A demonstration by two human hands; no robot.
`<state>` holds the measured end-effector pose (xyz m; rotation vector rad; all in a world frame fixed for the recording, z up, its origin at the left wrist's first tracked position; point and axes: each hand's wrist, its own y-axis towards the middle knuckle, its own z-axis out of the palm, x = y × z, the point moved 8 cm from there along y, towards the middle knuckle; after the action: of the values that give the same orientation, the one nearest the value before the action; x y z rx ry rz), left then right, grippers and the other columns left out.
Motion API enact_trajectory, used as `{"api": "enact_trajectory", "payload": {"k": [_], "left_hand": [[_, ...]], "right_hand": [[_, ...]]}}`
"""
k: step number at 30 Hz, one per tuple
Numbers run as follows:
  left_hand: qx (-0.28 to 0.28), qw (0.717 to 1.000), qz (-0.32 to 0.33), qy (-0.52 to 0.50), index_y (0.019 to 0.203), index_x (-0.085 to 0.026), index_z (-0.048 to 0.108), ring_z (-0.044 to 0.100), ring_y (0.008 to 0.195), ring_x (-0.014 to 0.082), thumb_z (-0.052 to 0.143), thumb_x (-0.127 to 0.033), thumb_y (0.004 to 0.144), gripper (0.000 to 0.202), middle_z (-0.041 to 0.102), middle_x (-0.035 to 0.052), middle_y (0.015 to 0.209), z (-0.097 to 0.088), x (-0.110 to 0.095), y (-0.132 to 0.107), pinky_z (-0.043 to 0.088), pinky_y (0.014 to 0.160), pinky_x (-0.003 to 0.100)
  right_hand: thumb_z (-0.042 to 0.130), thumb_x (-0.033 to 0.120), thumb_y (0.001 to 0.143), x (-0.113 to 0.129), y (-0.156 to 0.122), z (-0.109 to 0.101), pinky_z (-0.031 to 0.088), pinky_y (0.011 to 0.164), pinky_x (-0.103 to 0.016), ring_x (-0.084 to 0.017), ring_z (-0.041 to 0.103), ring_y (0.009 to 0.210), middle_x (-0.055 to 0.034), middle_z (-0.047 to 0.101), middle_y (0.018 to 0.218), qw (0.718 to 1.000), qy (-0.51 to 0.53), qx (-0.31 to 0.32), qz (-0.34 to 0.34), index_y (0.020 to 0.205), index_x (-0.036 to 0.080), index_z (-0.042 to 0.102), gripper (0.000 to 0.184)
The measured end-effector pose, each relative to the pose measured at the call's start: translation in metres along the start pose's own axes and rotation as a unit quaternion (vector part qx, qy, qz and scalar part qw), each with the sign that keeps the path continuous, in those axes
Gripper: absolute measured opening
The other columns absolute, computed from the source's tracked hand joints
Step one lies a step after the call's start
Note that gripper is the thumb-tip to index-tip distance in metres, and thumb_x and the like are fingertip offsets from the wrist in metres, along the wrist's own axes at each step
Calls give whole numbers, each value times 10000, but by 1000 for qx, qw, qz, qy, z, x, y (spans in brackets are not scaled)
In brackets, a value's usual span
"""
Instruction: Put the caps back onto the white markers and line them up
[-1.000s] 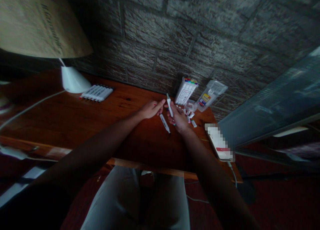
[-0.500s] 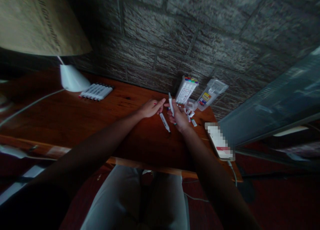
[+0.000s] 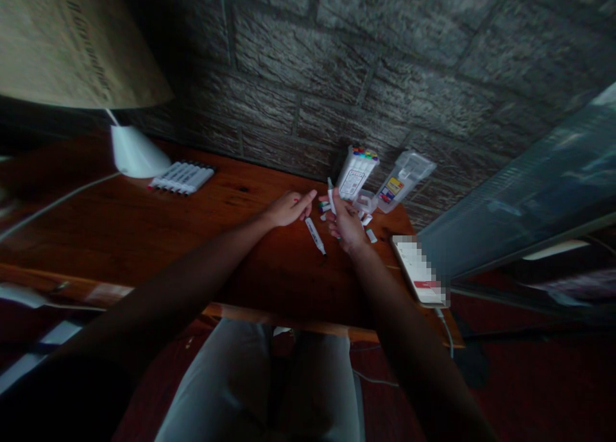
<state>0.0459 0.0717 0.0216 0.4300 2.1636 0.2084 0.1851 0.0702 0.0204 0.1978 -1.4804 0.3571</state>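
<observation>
Nearest, a loose marker (image 3: 316, 238) is laid on the bench (image 3: 274, 275), just beside the left hand (image 3: 290, 209), whose fingers are curled, thumb out; whether anything is gripped there cannot be told. In the right hand (image 3: 346, 224), a white marker (image 3: 332, 200) is pinched between fingers and thumb, pointed upward, presumably so its end is kept clear! Beyond, a filled box (image 3: 355, 178) is stood by the wall (image 3: 289, 63), coloured ends up, likely for easy picking.

single head cam, we look forward and down from above our lap (image 3: 226, 371), desk (image 3: 279, 281) near below, left hand (image 3: 290, 209) and right hand (image 3: 346, 222) mid-frame, wide view, stone wall (image 3: 289, 57) across the top
</observation>
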Motion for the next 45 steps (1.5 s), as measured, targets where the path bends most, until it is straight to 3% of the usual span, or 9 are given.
{"api": "enact_trajectory", "payload": {"k": [5, 11, 17, 20, 25, 30, 33, 39, 45], "left_hand": [[-1, 1000, -2, 4, 642, -173, 633, 588, 565, 138, 171, -669, 1026, 780, 618, 25, 565, 0, -1, 0, 440, 692, 292], [-1, 1000, -1, 2, 642, -171, 637, 588, 567, 139, 179, -664, 1028, 775, 617, 27, 565, 0, -2, 0, 436, 691, 294], [-1, 1000, 1, -6, 622, -179, 614, 576, 552, 133, 171, -664, 1027, 771, 603, 22, 552, 0, -2, 0, 436, 684, 288], [3, 1000, 3, 1, 617, -181, 614, 571, 552, 131, 160, -650, 1033, 774, 609, 25, 556, 0, -3, 0, 437, 690, 287], [2, 1000, -2, 5, 634, -178, 624, 582, 562, 134, 159, -656, 1031, 777, 615, 25, 563, -1, -3, 0, 441, 689, 286], [-3, 1000, 6, 5, 631, -177, 626, 590, 567, 131, 159, -654, 1036, 781, 618, 23, 562, -1, -3, 0, 447, 695, 281], [-2, 1000, -2, -5, 639, -177, 628, 579, 553, 127, 174, -649, 1039, 767, 616, 19, 558, -1, -1, 0, 445, 681, 276], [-2, 1000, 2, 4, 624, -180, 628, 584, 562, 133, 155, -653, 1036, 785, 613, 22, 548, -1, -2, 0, 442, 696, 283], [-4, 1000, -7, -3, 639, -174, 637, 582, 556, 136, 173, -659, 1033, 778, 618, 25, 557, -1, -2, 0, 442, 687, 286]], "right_hand": [[704, 787, 728, 3, 0, -1, 106, 381, -215, -41, 297, 410, 63, 458, 560, 1000, -17, -12, -11, 785, 211, 622, 584], [723, 757, 735, 7, -1, -1, 127, 379, -214, -47, 339, 421, 39, 520, 584, 999, -20, -19, -18, 737, 206, 596, 565], [704, 715, 777, 5, 3, -14, 169, 392, -210, -47, 351, 434, 47, 528, 594, 996, 13, -81, -36, 824, 200, 659, 519], [751, 602, 780, 2, 6, -11, 210, 409, -196, -54, 417, 474, 30, 622, 672, 997, 19, -65, -37, 912, 209, 677, 421], [769, 418, 765, -11, 12, -7, 321, 455, -198, -80, 522, 568, 0, 718, 794, 998, 19, -53, -21, 878, 214, 689, 246], [857, 410, 676, -9, 14, -4, 405, 530, -224, -116, 602, 670, -3, 740, 819, 998, 40, -33, -48, 937, 229, 705, 352], [860, 410, 678, -5, 10, 0, 379, 505, -211, -104, 590, 661, -19, 749, 842, 997, 65, -13, -32, 938, 214, 702, 362], [770, 460, 808, 1, 2, 5, 167, 391, -198, -44, 394, 468, 7, 709, 783, 996, 92, 8, -7, 1015, 226, 666, 330], [696, 488, 851, -2, 7, -4, 200, 402, -205, -65, 400, 448, 40, 629, 642, 994, 95, -46, 7, 876, 224, 533, 312]]}}
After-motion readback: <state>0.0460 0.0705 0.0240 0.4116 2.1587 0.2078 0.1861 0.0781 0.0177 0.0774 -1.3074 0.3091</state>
